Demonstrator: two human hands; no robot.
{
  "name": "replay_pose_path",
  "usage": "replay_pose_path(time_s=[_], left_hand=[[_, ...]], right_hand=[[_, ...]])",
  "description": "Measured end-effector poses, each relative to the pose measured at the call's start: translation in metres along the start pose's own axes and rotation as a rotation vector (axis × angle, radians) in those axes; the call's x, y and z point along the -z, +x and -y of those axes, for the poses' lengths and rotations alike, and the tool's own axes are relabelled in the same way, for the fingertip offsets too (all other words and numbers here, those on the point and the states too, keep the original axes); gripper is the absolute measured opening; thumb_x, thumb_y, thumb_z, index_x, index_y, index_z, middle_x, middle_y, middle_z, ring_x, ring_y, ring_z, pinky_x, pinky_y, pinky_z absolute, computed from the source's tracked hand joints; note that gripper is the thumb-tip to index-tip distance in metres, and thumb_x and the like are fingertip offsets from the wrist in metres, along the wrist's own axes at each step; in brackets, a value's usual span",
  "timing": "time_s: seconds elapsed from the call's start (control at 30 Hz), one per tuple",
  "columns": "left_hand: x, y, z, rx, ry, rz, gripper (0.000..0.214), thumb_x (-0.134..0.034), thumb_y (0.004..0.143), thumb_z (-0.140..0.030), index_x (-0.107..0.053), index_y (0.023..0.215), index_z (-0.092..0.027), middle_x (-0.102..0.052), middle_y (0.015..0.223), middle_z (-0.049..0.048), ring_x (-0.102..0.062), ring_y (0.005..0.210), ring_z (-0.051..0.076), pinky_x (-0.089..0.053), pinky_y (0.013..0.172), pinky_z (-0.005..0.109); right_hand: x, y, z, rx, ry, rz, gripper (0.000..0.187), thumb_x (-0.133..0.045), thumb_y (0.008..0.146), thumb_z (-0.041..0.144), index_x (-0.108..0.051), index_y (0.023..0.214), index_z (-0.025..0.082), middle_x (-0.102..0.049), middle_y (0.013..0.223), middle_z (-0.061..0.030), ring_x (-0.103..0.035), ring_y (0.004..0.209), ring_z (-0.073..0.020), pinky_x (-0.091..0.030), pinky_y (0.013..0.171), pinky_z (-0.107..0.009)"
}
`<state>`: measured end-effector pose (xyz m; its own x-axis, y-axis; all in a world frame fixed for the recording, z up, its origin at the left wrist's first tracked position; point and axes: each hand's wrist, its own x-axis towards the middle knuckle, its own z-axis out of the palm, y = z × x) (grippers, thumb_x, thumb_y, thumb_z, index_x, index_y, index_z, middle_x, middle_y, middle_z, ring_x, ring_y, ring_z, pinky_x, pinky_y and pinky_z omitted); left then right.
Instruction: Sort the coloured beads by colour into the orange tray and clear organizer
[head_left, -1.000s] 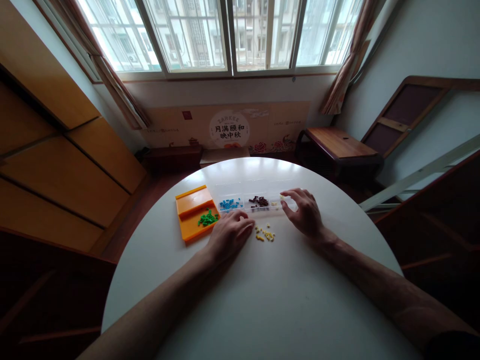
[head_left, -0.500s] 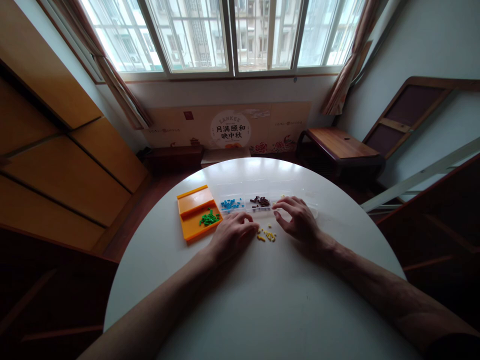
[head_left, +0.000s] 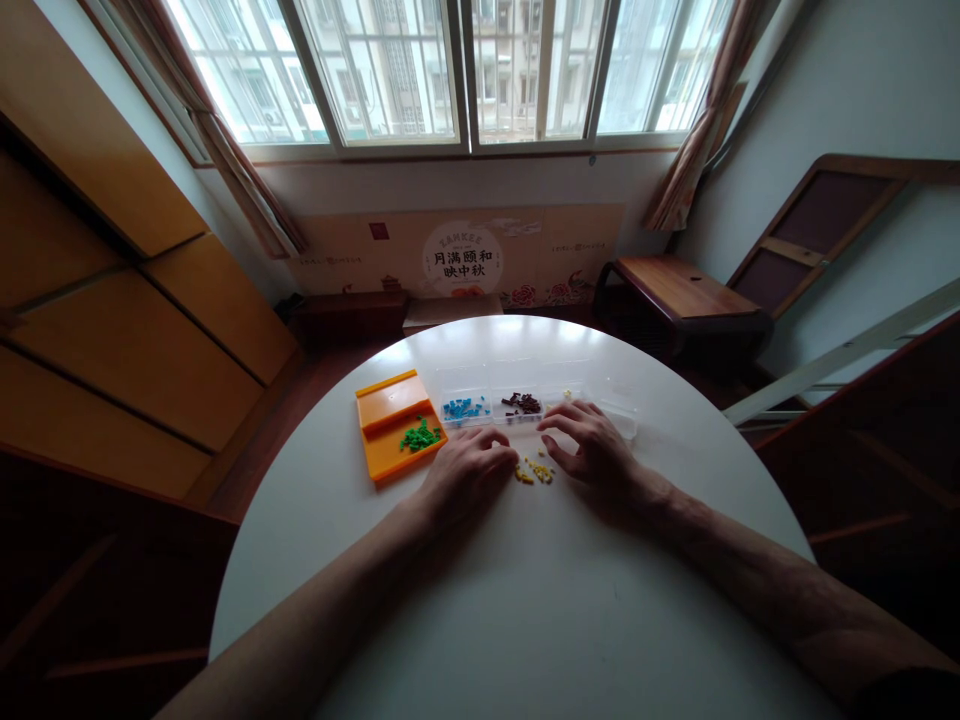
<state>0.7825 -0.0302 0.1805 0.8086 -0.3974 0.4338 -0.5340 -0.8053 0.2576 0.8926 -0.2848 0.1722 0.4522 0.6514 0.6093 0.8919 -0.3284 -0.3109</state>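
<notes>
My left hand (head_left: pixel 466 474) rests palm down on the round white table (head_left: pixel 525 600), its fingertips beside a small heap of yellow beads (head_left: pixel 534 470). My right hand (head_left: pixel 594 450) hovers over the right edge of that heap, fingers spread and curled, holding nothing that I can see. Just beyond both hands lies a clear compartment box (head_left: pixel 622 418) with blue beads (head_left: pixel 463 408), dark brown beads (head_left: pixel 522 403) and a few pale ones. An orange tray (head_left: pixel 386 400) with green beads (head_left: pixel 420 436) sits to the left.
A wooden bench (head_left: pixel 679 285) stands behind the table at right, wooden cabinets (head_left: pixel 135 330) at left, a printed board (head_left: pixel 461 258) under the window. A dark wooden frame leans on the right wall.
My right hand has drawn back from the clear box's right end towards the yellow beads. My left hand shifted slightly right, closer to the heap.
</notes>
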Motion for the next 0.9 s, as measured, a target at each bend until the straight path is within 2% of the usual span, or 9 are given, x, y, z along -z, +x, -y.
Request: replay_pose_path(time_s=[0.13, 0.33, 0.53, 0.7, 0.9], left_hand=[[-0.0015, -0.0004, 0.001, 0.003, -0.034, -0.022, 0.021, -0.06, 0.11, -0.027, -0.079, 0.119, -0.026, -0.077, 0.115, 0.008, -0.072, 0.105, 0.023, -0.059, 0.093, 0.037], [-0.0025, -0.0014, 0.0065, -0.025, -0.092, 0.036, 0.021, -0.06, 0.111, -0.03, -0.078, 0.122, -0.027, -0.075, 0.12, 0.0083, -0.072, 0.106, 0.023, -0.059, 0.093, 0.036], [-0.0017, -0.0025, 0.0072, -0.011, -0.102, 0.065, 0.023, -0.057, 0.112, -0.032, -0.079, 0.119, -0.028, -0.074, 0.122, 0.0082, -0.071, 0.108, 0.022, -0.058, 0.097, 0.036], [-0.002, -0.0029, 0.0073, -0.013, -0.096, 0.07, 0.021, -0.06, 0.111, -0.032, -0.079, 0.119, -0.029, -0.075, 0.12, 0.0072, -0.071, 0.105, 0.022, -0.057, 0.093, 0.034], [-0.0003, -0.0015, 0.0065, -0.041, -0.129, 0.057, 0.02, -0.06, 0.111, -0.029, -0.079, 0.109, -0.026, -0.075, 0.117, 0.0067, -0.071, 0.104, 0.021, -0.055, 0.094, 0.034]], right_hand=[[-0.0001, 0.0, 0.0011, 0.002, -0.009, 0.012, 0.015, -0.07, 0.099, 0.017, -0.075, 0.11, 0.026, -0.079, 0.115, -0.006, -0.071, 0.109, -0.0283, -0.054, 0.101, -0.048], [0.0005, 0.0001, 0.0011, -0.001, -0.002, 0.017, 0.014, -0.07, 0.099, 0.017, -0.075, 0.11, 0.025, -0.079, 0.115, -0.0062, -0.072, 0.11, -0.0281, -0.054, 0.103, -0.048], [-0.0004, -0.0009, 0.0006, 0.0, 0.011, 0.017, 0.014, -0.07, 0.099, 0.018, -0.074, 0.111, 0.025, -0.078, 0.116, -0.0066, -0.071, 0.11, -0.0283, -0.054, 0.102, -0.049], [0.0004, -0.0004, 0.0019, 0.003, 0.007, 0.021, 0.013, -0.07, 0.1, 0.018, -0.075, 0.11, 0.024, -0.078, 0.116, -0.0066, -0.071, 0.111, -0.0281, -0.054, 0.103, -0.049], [-0.0003, -0.0017, 0.0004, 0.008, 0.022, 0.036, 0.012, -0.07, 0.101, 0.02, -0.075, 0.11, 0.024, -0.078, 0.117, -0.0078, -0.071, 0.111, -0.0289, -0.054, 0.101, -0.048]])
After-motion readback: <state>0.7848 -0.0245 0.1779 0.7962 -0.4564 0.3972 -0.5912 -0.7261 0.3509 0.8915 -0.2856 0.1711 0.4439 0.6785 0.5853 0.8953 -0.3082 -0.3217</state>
